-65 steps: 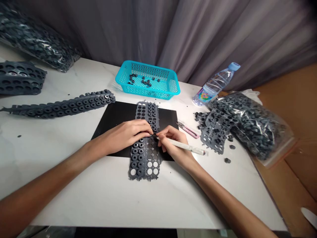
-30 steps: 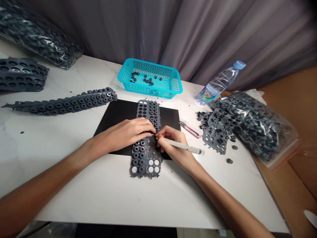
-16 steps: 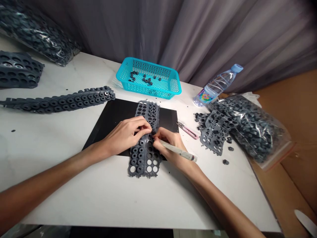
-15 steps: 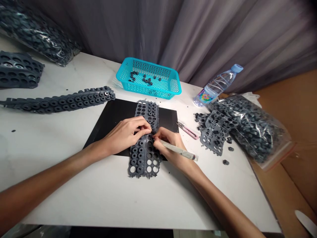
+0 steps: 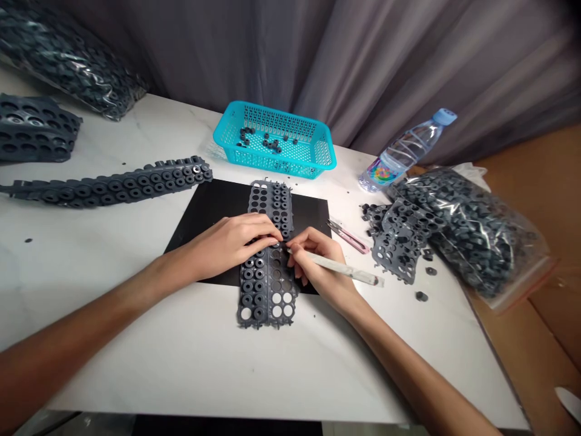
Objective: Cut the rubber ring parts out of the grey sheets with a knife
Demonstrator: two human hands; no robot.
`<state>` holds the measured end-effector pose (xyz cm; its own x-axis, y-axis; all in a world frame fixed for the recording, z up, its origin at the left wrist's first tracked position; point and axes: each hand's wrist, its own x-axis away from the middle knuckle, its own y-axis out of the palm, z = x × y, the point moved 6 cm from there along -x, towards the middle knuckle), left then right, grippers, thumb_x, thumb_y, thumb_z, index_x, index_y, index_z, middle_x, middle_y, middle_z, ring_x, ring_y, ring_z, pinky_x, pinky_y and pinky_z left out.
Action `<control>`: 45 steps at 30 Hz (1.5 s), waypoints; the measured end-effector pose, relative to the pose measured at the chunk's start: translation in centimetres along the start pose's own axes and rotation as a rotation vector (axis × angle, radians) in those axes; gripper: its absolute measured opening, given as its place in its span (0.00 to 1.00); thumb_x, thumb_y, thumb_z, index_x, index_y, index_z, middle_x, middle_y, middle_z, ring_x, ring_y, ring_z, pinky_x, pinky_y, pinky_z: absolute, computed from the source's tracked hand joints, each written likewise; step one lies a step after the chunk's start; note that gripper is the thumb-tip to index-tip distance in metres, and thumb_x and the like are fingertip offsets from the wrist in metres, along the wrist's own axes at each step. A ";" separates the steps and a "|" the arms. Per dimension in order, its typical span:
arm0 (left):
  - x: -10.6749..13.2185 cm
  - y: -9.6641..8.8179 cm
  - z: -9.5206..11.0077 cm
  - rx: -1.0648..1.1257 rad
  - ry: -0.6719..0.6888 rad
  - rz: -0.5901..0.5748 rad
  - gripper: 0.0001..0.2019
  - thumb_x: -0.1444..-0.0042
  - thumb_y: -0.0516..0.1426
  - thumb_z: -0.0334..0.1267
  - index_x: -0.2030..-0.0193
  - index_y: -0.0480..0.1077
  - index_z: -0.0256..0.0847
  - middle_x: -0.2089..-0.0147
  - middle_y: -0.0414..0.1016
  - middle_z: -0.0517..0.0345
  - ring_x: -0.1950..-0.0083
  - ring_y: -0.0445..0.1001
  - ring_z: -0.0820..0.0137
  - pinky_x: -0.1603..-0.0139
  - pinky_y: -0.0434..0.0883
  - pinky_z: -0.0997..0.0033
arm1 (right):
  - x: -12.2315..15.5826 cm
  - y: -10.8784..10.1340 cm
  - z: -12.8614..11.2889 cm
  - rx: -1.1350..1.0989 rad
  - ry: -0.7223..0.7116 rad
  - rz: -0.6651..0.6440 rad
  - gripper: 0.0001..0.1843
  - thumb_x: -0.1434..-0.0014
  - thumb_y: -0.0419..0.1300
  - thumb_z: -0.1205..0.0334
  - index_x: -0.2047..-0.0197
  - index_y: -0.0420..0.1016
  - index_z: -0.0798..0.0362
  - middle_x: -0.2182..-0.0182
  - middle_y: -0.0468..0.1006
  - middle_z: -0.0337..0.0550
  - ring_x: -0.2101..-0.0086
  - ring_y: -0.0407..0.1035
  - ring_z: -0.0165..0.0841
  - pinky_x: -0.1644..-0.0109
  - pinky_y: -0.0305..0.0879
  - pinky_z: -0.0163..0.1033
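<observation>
A long dark grey rubber sheet (image 5: pixel 249 284) with rows of moulded rings and round holes lies across a black mat (image 5: pixel 190 218). My left hand (image 5: pixel 236 239) rests over its middle, thumb and fingertips closed at the ring rows; the exact spot they pinch is hidden. My right hand (image 5: pixel 320 257) grips a slim pen-like tool with a whitish handle (image 5: pixel 347 268). The tool's tip points at the sheet beside my left fingertips, too small to make out. Several holes in the sheet's near right part have no rings and show the white table through them.
A turquoise basket (image 5: pixel 275 158) holding several small dark rings stands behind the mat. Pink thread snips (image 5: pixel 348 236), a rubber scrap (image 5: pixel 399 236), a bag of dark parts (image 5: pixel 481 236) and a water bottle (image 5: pixel 403 154) are to the right. Another ringed strip (image 5: pixel 113 184) lies left.
My right hand and the tool have shifted slightly right, its tip drawn back a little from the sheet. My left fingers have straightened somewhat over the same spot. The view has moved slightly.
</observation>
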<state>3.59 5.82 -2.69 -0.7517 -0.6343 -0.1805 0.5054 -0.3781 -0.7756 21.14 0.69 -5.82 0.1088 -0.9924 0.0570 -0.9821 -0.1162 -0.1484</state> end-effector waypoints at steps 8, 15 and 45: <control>-0.1 0.0 0.0 -0.014 0.001 0.008 0.10 0.25 0.58 0.41 0.47 0.80 0.44 0.46 0.82 0.58 0.45 0.80 0.65 0.42 0.70 0.66 | -0.3 0.1 0.4 -0.005 0.009 -0.045 0.03 0.33 0.62 0.62 0.58 0.74 0.52 0.70 0.78 0.38 0.76 0.69 0.27 0.78 0.65 0.28; -0.2 0.1 0.1 -0.017 0.008 0.009 0.09 0.26 0.59 0.40 0.47 0.80 0.44 0.47 0.82 0.59 0.45 0.80 0.66 0.41 0.69 0.67 | -0.4 0.1 0.5 0.007 0.013 -0.047 0.02 0.34 0.62 0.62 0.59 0.75 0.51 0.71 0.78 0.37 0.76 0.70 0.27 0.78 0.64 0.28; -0.2 1.1 -0.1 0.003 -0.040 0.090 0.08 0.25 0.56 0.40 0.57 0.74 0.43 0.55 0.79 0.59 0.58 0.77 0.68 0.56 0.68 0.69 | 0.3 0.7 -1.8 0.397 -0.143 -0.022 0.08 0.33 0.58 0.63 0.66 0.70 0.51 0.76 0.63 0.32 0.75 0.54 0.29 0.71 0.47 0.36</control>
<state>4.25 5.59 -3.60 -0.6855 -0.6924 -0.2252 0.5716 -0.3202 -0.7555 20.26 0.39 -4.14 0.1768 -0.9818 -0.0688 -0.8468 -0.1161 -0.5191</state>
